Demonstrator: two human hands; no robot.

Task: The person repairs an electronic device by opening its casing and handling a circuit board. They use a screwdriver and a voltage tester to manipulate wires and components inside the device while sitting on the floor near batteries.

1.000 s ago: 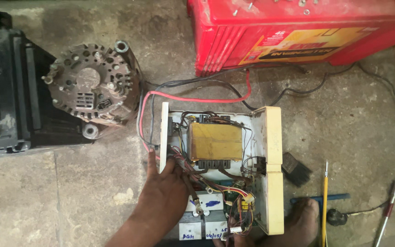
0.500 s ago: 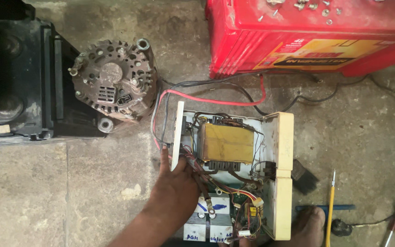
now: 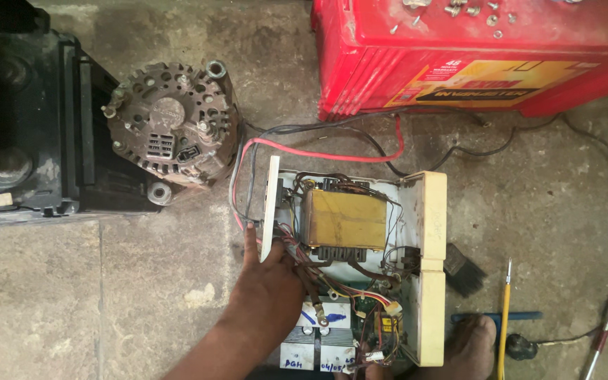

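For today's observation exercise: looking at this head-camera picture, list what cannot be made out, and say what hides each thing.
Head view only:
- Left hand: its fingertips are buried among the wires of the open cream casing, so whether they grip anything cannot be told.
- Right hand: not in view.
- Black battery: cut off by the left edge.
- Red battery: top cut off by the upper edge.
- Circuit board: parts too small, partly under wires.
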